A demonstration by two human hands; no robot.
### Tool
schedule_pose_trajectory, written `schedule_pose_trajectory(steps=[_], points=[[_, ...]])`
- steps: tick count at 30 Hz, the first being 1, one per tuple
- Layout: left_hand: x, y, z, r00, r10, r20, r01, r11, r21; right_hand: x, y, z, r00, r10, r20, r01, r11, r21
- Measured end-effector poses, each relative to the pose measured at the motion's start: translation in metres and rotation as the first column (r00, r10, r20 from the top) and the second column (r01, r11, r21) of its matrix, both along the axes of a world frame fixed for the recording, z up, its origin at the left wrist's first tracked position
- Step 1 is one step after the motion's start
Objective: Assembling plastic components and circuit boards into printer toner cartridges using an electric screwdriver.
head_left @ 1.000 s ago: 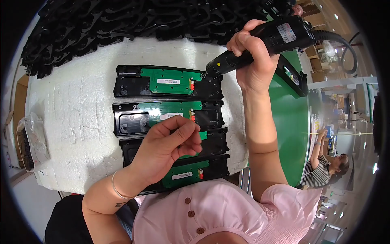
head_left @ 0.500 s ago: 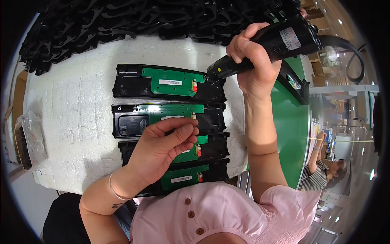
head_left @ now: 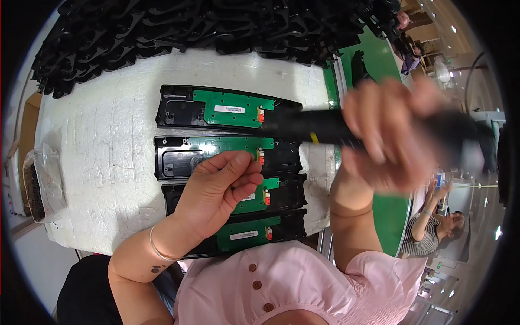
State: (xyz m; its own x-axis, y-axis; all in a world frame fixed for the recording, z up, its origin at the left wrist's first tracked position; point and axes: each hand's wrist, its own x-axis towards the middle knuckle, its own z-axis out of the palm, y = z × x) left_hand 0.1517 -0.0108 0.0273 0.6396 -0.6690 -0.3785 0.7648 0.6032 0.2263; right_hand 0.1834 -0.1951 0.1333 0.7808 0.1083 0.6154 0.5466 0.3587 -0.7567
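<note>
My right hand [head_left: 382, 138], smeared by motion, is wrapped round a black electric screwdriver [head_left: 327, 127] with a yellow mark. Its tip end points left, around the gap between the two farthest black plastic housings. The farthest housing [head_left: 181, 111] holds a green circuit board [head_left: 233, 116] with a white label and a red-and-white connector [head_left: 261, 115]. Over the second housing [head_left: 168, 173] hovers my left hand [head_left: 214, 189], thumb and fingertips pinched together beside that board's connector; whatever they hold is hidden. Two similar housings with green boards [head_left: 249, 236] lie nearer to me, partly under my left hand and forearm.
A heap of black plastic parts [head_left: 216, 27] lines the far side of the white foam surface [head_left: 103, 141]. At left is a clear plastic bag [head_left: 49, 184] in a box. A green table [head_left: 387, 216] lies at right; beyond it sits a person in stripes [head_left: 425, 235].
My right hand and the screwdriver have swung right and nearer to me, leaving the farthest housing's right end. My left hand has hardly moved and stays pinched.
</note>
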Motion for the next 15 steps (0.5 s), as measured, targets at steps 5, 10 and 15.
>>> schedule_pose_trajectory(steps=[5, 10, 15], points=[[-0.004, -0.002, 0.001, 1.000, 0.023, 0.019, -0.023, 1.000, -0.015, -0.034, 0.005, 0.021, 0.979, 0.198, 0.056, -0.196, 0.980, -0.039], [-0.008, -0.002, -0.002, 0.999, 0.031, -0.008, -0.031, 0.999, -0.009, -0.038, 0.012, 0.016, 0.988, 0.151, 0.034, -0.150, 0.989, -0.016], [-0.018, -0.014, 0.017, 0.986, -0.142, 0.086, 0.146, 0.988, -0.048, -0.031, 0.014, 0.000, 1.000, 0.000, -0.006, 0.000, 1.000, -0.029]])
